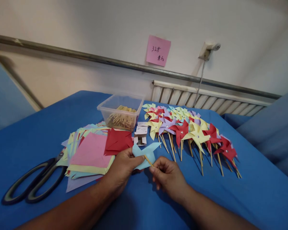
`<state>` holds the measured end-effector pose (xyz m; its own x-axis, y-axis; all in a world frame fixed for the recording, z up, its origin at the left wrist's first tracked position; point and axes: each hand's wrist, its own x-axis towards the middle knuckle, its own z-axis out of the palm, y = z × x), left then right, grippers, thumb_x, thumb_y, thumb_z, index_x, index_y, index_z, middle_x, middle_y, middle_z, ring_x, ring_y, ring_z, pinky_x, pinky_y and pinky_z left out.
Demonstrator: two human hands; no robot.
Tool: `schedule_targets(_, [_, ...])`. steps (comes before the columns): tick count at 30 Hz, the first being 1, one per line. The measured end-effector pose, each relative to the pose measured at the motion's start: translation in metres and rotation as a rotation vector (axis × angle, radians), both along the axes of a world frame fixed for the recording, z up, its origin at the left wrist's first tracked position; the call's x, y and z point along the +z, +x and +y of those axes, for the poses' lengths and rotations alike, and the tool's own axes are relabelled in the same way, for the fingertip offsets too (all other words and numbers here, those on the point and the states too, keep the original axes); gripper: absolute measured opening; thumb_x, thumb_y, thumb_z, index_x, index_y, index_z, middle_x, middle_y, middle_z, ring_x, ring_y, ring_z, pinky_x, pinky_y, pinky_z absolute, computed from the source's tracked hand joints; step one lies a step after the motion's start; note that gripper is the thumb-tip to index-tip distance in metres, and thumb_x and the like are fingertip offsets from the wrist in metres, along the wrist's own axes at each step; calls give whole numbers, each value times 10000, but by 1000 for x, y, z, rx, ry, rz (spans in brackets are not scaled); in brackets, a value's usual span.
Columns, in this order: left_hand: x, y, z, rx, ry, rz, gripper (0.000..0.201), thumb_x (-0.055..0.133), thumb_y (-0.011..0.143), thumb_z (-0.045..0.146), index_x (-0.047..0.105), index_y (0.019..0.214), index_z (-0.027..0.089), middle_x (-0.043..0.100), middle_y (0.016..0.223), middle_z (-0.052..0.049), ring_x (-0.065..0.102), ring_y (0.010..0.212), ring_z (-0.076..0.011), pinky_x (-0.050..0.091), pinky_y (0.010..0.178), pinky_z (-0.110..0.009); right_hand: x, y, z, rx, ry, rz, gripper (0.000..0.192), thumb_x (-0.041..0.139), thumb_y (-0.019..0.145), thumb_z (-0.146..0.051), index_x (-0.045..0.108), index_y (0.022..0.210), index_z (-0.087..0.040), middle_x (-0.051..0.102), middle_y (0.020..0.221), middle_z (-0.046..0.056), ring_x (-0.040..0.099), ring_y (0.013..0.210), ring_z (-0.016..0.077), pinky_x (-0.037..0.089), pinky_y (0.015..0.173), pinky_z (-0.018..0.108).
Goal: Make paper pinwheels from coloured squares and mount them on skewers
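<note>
Paper this thin creases easily, so my left hand pinches the light blue pinwheel by one folded blade, low over the blue counter, while my right hand grips its stiff, slim stick near the hub.

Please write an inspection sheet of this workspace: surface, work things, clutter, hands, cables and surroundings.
Surface: table under blue cloth.
Work things: light blue pinwheel and thin wooden stick, held over the cloth; finished pinwheels lie in rows; coloured paper squares stacked; clear tub of sticks.
Clutter: scissors lying closed, small white box.
Hands: left hand pinches the pinwheel paper; right hand pinches the stick.
Cables: one cord hangs from a wall fitting.
Surroundings: pink note on wall, metal rail, radiator.
</note>
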<state>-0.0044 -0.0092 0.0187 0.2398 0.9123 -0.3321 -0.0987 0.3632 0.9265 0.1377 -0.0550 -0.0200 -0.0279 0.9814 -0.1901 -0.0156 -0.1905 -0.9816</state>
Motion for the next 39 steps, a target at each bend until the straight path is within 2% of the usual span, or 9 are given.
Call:
schedule_targets(4, [-3, 0, 0, 4, 2, -11, 185, 729, 642, 264, 593, 676, 143, 570, 543, 37, 470, 488, -81, 355, 482, -201, -2, 0, -1, -33, 44, -2, 369, 650, 734, -509, 497, 670, -179, 541, 485, -63, 416, 316, 37, 266, 320, 150])
schedule_targets(12, [-6, -2, 1, 12, 13, 14, 190, 725, 650, 275, 608, 711, 138, 598, 561, 26, 487, 493, -89, 363, 486, -206, -2, -1, 0, -44, 35, -12, 367, 658, 735, -501, 495, 674, -178, 544, 484, -60, 408, 311, 38, 239, 308, 149])
schedule_targets(18, [-3, -1, 1, 27, 3, 17, 176, 735, 628, 255, 610, 691, 147, 589, 537, 39, 487, 472, -87, 367, 482, -208, -4, 0, -1, -40, 54, -29, 358, 658, 743, -494, 502, 668, -181, 534, 485, -60, 424, 336, 44, 286, 338, 157])
schedule_targets(28, [0, -1, 0, 29, -12, 28, 209, 754, 602, 276, 628, 701, 142, 598, 552, 36, 490, 481, -83, 367, 486, -201, -3, 0, -1, -53, 34, -47, 370, 648, 737, -515, 496, 669, -184, 526, 486, -61, 406, 328, 50, 263, 328, 163])
schedule_targets(39, [-2, -1, 1, 40, -6, 25, 202, 750, 589, 269, 624, 681, 140, 592, 541, 29, 493, 470, -92, 375, 475, -210, -7, 3, -1, -4, 56, -101, 323, 626, 778, -461, 501, 665, -186, 536, 503, -59, 435, 354, 55, 301, 360, 171])
